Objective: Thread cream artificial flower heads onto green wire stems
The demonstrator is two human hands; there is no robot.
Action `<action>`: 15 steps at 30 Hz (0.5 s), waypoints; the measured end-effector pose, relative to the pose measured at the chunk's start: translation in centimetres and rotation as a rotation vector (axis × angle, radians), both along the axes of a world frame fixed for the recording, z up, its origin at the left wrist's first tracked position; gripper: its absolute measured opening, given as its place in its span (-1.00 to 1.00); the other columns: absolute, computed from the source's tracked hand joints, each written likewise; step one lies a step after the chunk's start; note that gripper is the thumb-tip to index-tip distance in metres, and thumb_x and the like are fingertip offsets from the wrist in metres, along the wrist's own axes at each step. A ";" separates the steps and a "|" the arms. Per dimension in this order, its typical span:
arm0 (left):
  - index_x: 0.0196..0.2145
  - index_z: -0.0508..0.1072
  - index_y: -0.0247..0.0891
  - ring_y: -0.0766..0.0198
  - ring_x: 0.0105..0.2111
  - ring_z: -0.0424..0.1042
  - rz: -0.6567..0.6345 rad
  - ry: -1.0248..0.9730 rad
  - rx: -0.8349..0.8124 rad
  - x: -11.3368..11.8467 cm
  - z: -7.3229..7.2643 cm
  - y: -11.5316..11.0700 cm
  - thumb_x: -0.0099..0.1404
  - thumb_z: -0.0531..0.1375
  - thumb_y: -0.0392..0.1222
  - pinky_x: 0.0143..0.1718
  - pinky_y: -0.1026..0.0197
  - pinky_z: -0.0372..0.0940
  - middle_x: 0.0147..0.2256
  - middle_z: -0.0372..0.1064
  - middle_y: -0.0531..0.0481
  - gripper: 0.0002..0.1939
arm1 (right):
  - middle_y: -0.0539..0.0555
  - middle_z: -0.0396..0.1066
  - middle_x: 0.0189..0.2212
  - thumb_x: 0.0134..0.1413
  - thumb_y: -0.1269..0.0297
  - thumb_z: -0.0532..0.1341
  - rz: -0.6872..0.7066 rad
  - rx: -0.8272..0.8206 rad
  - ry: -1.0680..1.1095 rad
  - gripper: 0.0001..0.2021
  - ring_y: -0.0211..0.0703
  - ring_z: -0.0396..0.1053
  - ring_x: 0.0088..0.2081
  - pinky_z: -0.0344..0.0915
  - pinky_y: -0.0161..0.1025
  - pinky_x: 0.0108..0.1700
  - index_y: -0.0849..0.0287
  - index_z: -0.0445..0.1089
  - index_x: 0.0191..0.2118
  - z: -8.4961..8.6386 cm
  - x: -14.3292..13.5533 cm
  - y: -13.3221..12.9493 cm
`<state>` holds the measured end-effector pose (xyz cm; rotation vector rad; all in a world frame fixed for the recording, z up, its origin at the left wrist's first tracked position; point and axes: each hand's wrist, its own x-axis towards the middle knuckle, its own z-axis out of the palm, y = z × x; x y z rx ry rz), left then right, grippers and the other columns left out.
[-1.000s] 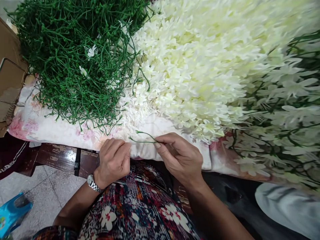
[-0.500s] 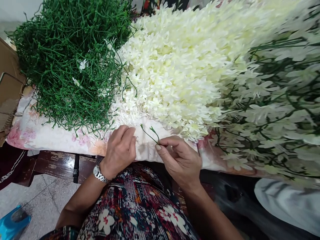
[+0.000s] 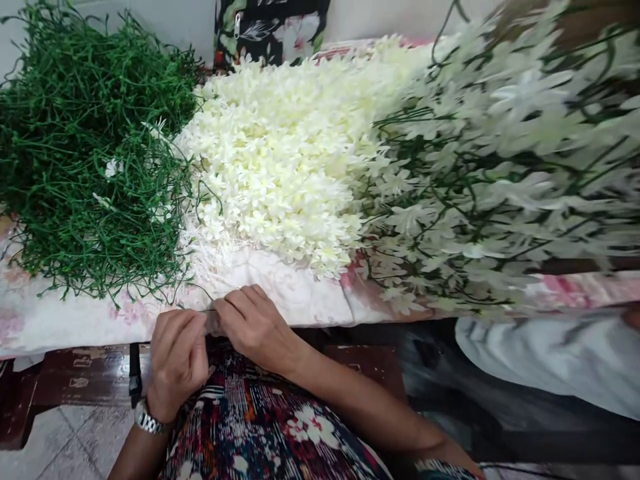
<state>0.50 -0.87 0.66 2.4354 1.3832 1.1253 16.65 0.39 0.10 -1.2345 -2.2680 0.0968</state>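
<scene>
My right hand (image 3: 255,327) is closed in a pinch on a thin green artificial flower stem (image 3: 204,289), only a bit of which shows past the fingertips. Close beside it, my left hand (image 3: 179,350) has its fingers curled shut; whatever they hold is hidden behind the knuckles. Both hands are at the front edge of the flowered cloth (image 3: 300,293). Beyond the left hand lies a big heap of green artificial stems (image 3: 95,167). Loose white artificial blossoms (image 3: 280,180) are piled beyond the right hand, with fine white filaments (image 3: 205,257) between the two heaps.
White flowers assembled on green stems (image 3: 475,193) spread over the right side. A black floral bag (image 3: 273,30) stands at the back by the wall. Another person's pale clothing (image 3: 540,363) shows at the lower right. A dark wooden bench (image 3: 95,377) lies below the cloth's edge.
The view has swung to the right. My right hand has come over to my left hand with the stem, and the fingertips of both hands now nearly meet.
</scene>
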 end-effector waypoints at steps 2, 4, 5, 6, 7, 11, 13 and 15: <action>-0.26 0.36 -0.30 0.21 -0.31 0.31 -0.045 0.069 -0.022 0.4 -0.4 0.3 0.02 0.10 -0.55 -0.27 0.10 0.27 -0.35 0.34 -0.10 -0.68 | 0.04 0.26 -0.50 0.03 0.41 0.06 0.007 0.013 0.048 -0.90 -0.24 0.15 -0.41 0.12 -0.26 -0.37 0.26 0.30 -0.34 0.3 1.0 -0.1; -0.26 0.37 -0.30 0.20 -0.31 0.31 -0.030 0.071 -0.011 0.6 -0.6 0.5 0.02 0.09 -0.55 -0.27 0.10 0.26 -0.36 0.34 -0.11 -0.68 | 0.03 0.28 -0.51 0.00 0.45 0.09 -0.032 0.073 0.100 -0.92 -0.27 0.16 -0.41 0.12 -0.31 -0.39 0.26 0.29 -0.34 0.6 2.9 -0.1; -0.26 0.37 -0.30 0.20 -0.31 0.31 -0.023 0.063 -0.007 0.6 -0.7 0.6 0.02 0.09 -0.55 -0.28 0.10 0.26 -0.37 0.35 -0.11 -0.68 | 0.03 0.28 -0.52 -0.02 0.48 0.10 -0.090 0.142 0.115 -0.93 -0.29 0.16 -0.42 0.12 -0.33 -0.41 0.26 0.29 -0.36 0.8 4.0 0.0; -0.26 0.37 -0.30 0.20 -0.32 0.31 -0.020 0.057 -0.003 0.6 -0.6 0.7 0.02 0.09 -0.55 -0.28 0.10 0.26 -0.37 0.35 -0.11 -0.68 | 0.04 0.29 -0.51 -0.04 0.49 0.11 -0.164 0.177 0.090 -0.93 -0.28 0.18 -0.41 0.12 -0.32 -0.40 0.27 0.29 -0.36 0.9 5.2 0.1; -0.27 0.37 -0.31 0.20 -0.32 0.32 -0.020 0.053 0.001 0.6 -0.6 0.7 0.02 0.10 -0.56 -0.28 0.11 0.26 -0.38 0.35 -0.11 -0.68 | 0.05 0.30 -0.50 -0.04 0.47 0.13 -0.246 0.207 0.055 -0.94 -0.26 0.18 -0.40 0.13 -0.30 -0.39 0.26 0.29 -0.36 1.1 6.5 0.4; -0.29 0.38 -0.30 0.20 -0.33 0.33 -0.002 0.047 0.041 0.7 -0.3 0.9 0.01 0.10 -0.56 -0.30 0.12 0.25 -0.39 0.36 -0.10 -0.69 | 0.10 0.32 -0.44 -0.03 0.39 0.12 -0.463 0.186 -0.167 -0.89 -0.18 0.18 -0.35 0.11 -0.22 -0.30 0.22 0.32 -0.32 1.6 9.7 1.6; -0.30 0.39 -0.30 0.20 -0.33 0.33 0.026 0.052 0.067 1.0 -0.1 0.9 0.00 0.11 -0.56 -0.30 0.11 0.24 -0.39 0.37 -0.09 -0.69 | 0.08 0.32 -0.43 -0.02 0.37 0.10 -0.460 0.155 -0.263 -0.90 -0.16 0.17 -0.34 0.08 -0.20 -0.29 0.18 0.34 -0.34 1.7 10.1 2.2; -0.31 0.39 -0.30 0.20 -0.34 0.34 0.055 0.050 0.089 1.2 0.2 0.9 -0.02 0.12 -0.57 -0.30 0.10 0.23 -0.39 0.37 -0.09 -0.68 | 0.07 0.32 -0.44 -0.02 0.37 0.10 -0.432 0.142 -0.297 -0.91 -0.17 0.15 -0.36 0.06 -0.21 -0.30 0.16 0.34 -0.40 1.8 10.0 2.5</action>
